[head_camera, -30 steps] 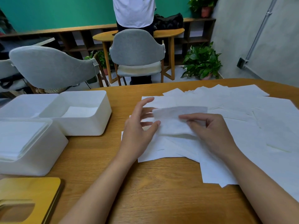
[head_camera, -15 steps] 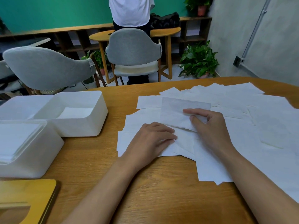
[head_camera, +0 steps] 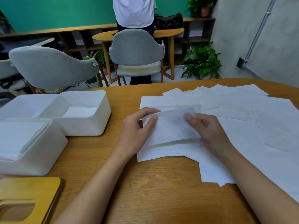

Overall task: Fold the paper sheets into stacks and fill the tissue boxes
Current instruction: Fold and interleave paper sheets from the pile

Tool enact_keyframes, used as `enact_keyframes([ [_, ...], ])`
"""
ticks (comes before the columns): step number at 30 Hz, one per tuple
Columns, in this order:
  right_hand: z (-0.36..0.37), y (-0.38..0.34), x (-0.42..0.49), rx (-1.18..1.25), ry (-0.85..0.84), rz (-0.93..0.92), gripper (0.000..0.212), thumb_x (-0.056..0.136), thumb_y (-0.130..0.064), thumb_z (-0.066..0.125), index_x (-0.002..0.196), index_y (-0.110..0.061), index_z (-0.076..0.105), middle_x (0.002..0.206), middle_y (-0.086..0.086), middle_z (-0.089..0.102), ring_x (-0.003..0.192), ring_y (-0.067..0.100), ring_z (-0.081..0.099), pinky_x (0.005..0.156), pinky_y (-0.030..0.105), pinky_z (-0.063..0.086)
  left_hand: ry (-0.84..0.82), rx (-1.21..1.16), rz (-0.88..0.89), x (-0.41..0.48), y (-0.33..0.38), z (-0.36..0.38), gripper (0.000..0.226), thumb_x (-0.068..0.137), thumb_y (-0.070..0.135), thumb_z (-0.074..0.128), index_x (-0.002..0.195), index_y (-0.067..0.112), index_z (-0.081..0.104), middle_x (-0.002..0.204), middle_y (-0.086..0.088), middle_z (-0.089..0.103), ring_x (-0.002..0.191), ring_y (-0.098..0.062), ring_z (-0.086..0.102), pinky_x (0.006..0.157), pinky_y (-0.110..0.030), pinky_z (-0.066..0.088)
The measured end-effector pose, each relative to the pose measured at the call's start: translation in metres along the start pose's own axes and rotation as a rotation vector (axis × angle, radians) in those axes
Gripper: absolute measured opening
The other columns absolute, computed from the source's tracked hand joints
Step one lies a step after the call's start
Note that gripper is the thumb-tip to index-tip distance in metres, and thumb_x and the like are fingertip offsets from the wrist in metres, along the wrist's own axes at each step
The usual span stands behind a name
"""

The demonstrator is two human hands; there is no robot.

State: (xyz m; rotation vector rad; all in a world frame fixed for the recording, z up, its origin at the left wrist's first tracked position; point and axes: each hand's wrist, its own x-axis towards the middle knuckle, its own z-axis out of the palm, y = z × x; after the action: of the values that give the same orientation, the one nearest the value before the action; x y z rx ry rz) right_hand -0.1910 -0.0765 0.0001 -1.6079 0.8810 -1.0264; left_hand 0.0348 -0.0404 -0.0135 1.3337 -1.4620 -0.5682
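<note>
A: Two hands, left hand [head_camera: 137, 126] and right hand [head_camera: 208, 128], each pinch a top corner of the sheet [head_camera: 171, 126] mid-frame, above the pile [head_camera: 258, 126].

B: An uneven pull could tear it or crease it crooked. The tissue box [head_camera: 90, 126] sits centre-left.

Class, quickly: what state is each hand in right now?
Left hand: closed, pinching the paper sheet.
Right hand: closed, pinching the same sheet.

Bare bench [head_camera: 145, 183] lane between tissue boxes [head_camera: 84, 128] and paper sheets [head_camera: 242, 126].
The boxes and a wooden lid [head_camera: 24, 189] block the left; loose sheets cover the right. Open wood runs between them and widens toward the near edge.
</note>
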Motion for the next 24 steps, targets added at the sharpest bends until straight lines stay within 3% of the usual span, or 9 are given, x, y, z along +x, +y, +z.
enact_keyframes([
  [3, 0.005, 0.002, -0.001, -0.057, 0.021, 0.008, 0.003, 0.090, -0.031, 0.075, 0.091, -0.030, 0.078, 0.079, -0.017, 0.076, 0.073, 0.000, 0.072, 0.059, 0.011, 0.048, 0.004, -0.012, 0.006, 0.000, 0.002, -0.001, 0.014, 0.101, 0.022, 0.070, 0.113, 0.026, 0.076, 0.101, 0.017, 0.072, 0.070, -0.015, 0.057, 0.056, -0.019, 0.040],
  [9, 0.008, 0.007, 0.000, -0.078, 0.069, 0.035, 0.008, 0.094, -0.028, 0.073, 0.102, -0.030, 0.075, 0.092, -0.018, 0.078, 0.082, 0.002, 0.073, 0.063, 0.013, 0.051, 0.019, -0.032, -0.006, 0.000, 0.003, -0.001, 0.019, 0.098, 0.022, 0.074, 0.117, 0.027, 0.075, 0.091, -0.009, 0.068, 0.063, -0.005, 0.047, 0.054, -0.016, 0.037],
  [12, 0.006, 0.009, 0.001, -0.099, 0.087, 0.002, 0.027, 0.096, -0.022, 0.072, 0.119, -0.036, 0.069, 0.110, -0.020, 0.074, 0.098, 0.003, 0.071, 0.073, 0.015, 0.054, 0.031, -0.007, -0.011, 0.000, -0.001, 0.000, 0.022, 0.098, 0.024, 0.074, 0.119, 0.030, 0.072, 0.096, -0.001, 0.070, 0.077, -0.010, 0.058, 0.061, -0.021, 0.044],
  [14, 0.005, 0.009, 0.002, -0.072, 0.098, -0.048, 0.049, 0.098, -0.017, 0.070, 0.137, -0.042, 0.054, 0.134, -0.015, 0.063, 0.108, 0.006, 0.069, 0.081, 0.020, 0.058, 0.064, 0.041, -0.030, 0.001, -0.005, 0.002, 0.026, 0.099, 0.026, 0.073, 0.123, 0.033, 0.069, 0.109, 0.010, 0.068, 0.096, -0.007, 0.063, 0.071, -0.021, 0.050],
  [16, 0.003, 0.008, 0.003, -0.045, 0.137, -0.041, 0.064, 0.100, -0.012, 0.067, 0.144, -0.048, 0.037, 0.144, -0.007, 0.056, 0.109, 0.012, 0.069, 0.083, 0.024, 0.060, 0.083, 0.110, -0.057, 0.000, -0.007, 0.002, 0.027, 0.099, 0.026, 0.072, 0.124, 0.034, 0.066, 0.120, 0.016, 0.064, 0.107, -0.003, 0.061, 0.077, -0.019, 0.051],
  [18, 0.001, 0.010, 0.003, -0.121, 0.166, -0.037, 0.067, 0.098, -0.003, 0.062, 0.140, -0.049, 0.034, 0.126, 0.002, 0.065, 0.092, 0.020, 0.071, 0.071, 0.030, 0.060, 0.083, 0.162, -0.034, 0.000, -0.008, 0.001, 0.022, 0.096, 0.016, 0.072, 0.113, 0.029, 0.069, 0.115, 0.016, 0.066, 0.101, -0.004, 0.063, 0.074, -0.020, 0.049],
  [20, -0.003, 0.016, 0.005, -0.344, 0.194, -0.085, 0.055, 0.095, 0.001, 0.057, 0.127, -0.044, 0.050, 0.106, 0.001, 0.070, 0.074, 0.029, 0.064, 0.066, 0.041, 0.052, -0.001, 0.226, 0.037, 0.000, -0.008, 0.001, 0.019, 0.090, 0.009, 0.073, 0.099, 0.025, 0.071, 0.103, 0.014, 0.071, 0.093, -0.007, 0.065, 0.073, -0.019, 0.044],
  [22, -0.005, 0.022, 0.006, -0.447, 0.221, -0.088, 0.044, 0.094, 0.003, 0.054, 0.104, -0.037, 0.072, 0.103, -0.009, 0.074, 0.082, 0.022, 0.064, 0.072, 0.028, 0.049, -0.177, 0.290, 0.100, -0.004, -0.005, 0.002, 0.014, 0.086, 0.014, 0.078, 0.095, 0.024, 0.073, 0.098, 0.014, 0.071, 0.092, -0.009, 0.065, 0.076, -0.013, 0.041],
  [24, -0.006, 0.022, 0.007, -0.446, 0.259, -0.045, 0.047, 0.096, 0.004, 0.052, 0.095, -0.033, 0.081, 0.105, -0.010, 0.075, 0.095, 0.005, 0.063, 0.075, 0.010, 0.046, -0.359, 0.348, 0.118, -0.007, -0.003, 0.005, 0.022, 0.081, 0.035, 0.088, 0.098, 0.030, 0.075, 0.103, 0.017, 0.068, 0.100, -0.006, 0.062, 0.083, -0.012, 0.043],
])
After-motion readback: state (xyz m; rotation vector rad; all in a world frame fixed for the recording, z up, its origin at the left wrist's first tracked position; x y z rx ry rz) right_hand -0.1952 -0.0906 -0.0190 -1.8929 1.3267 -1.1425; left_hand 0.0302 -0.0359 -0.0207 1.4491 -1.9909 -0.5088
